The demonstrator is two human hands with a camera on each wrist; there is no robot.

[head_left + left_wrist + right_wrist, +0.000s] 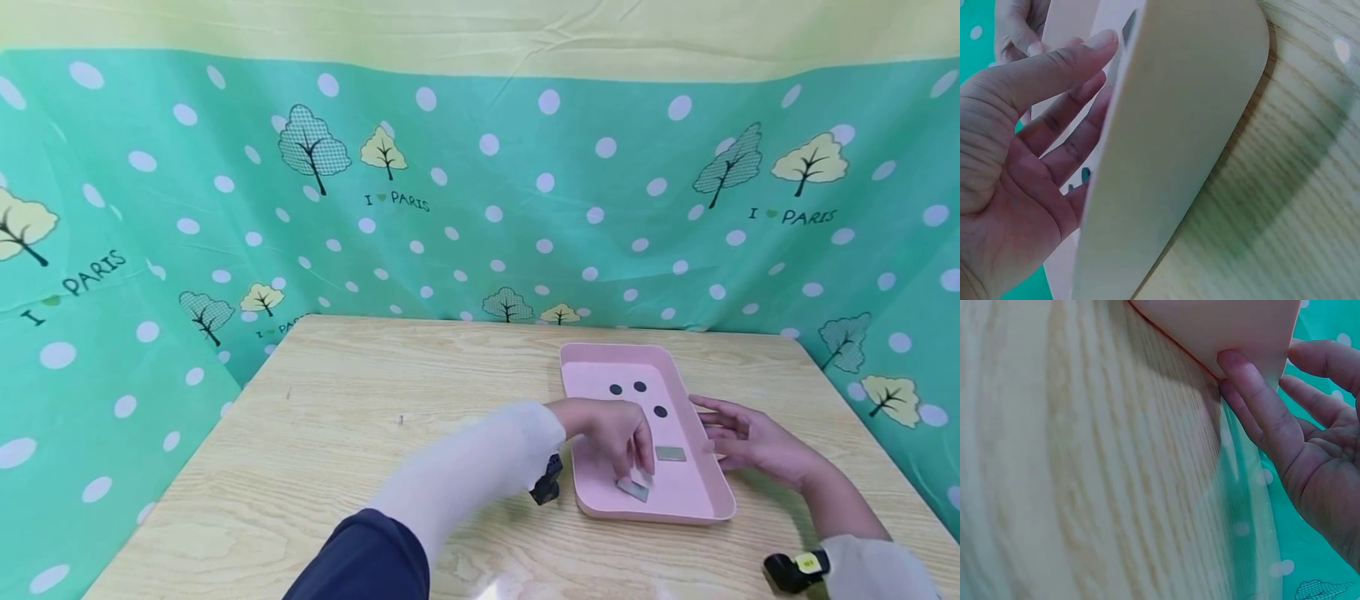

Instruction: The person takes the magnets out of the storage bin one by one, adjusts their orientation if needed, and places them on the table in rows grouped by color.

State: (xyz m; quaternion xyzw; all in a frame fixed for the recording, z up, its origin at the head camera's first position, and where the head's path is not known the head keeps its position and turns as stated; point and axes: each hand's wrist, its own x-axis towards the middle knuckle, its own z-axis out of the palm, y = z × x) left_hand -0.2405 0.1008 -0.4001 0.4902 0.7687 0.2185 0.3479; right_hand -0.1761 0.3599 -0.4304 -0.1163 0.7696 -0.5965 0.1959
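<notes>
A shallow pink tray (686, 500) stands on the wooden table. My left hand (618, 433) reaches down into it, thumb and fingers apart and lightly bent. Its fingertips are beside a small grey rectangular piece (633, 489) lying tilted on the tray floor. In the left wrist view, the left hand (1029, 137) is partly behind the tray wall (1166, 125), and a dark grey piece (1129, 28) shows past the thumb tip. My right hand (761, 446) is at the tray's right side, and in the right wrist view its extended fingers (1260, 400) touch the outer wall.
A second grey rectangular piece (670, 453) and three dark round discs (639, 387) lie farther inside the tray. Green dotted cloth (487, 200) hangs behind the table (337, 400) and on both sides.
</notes>
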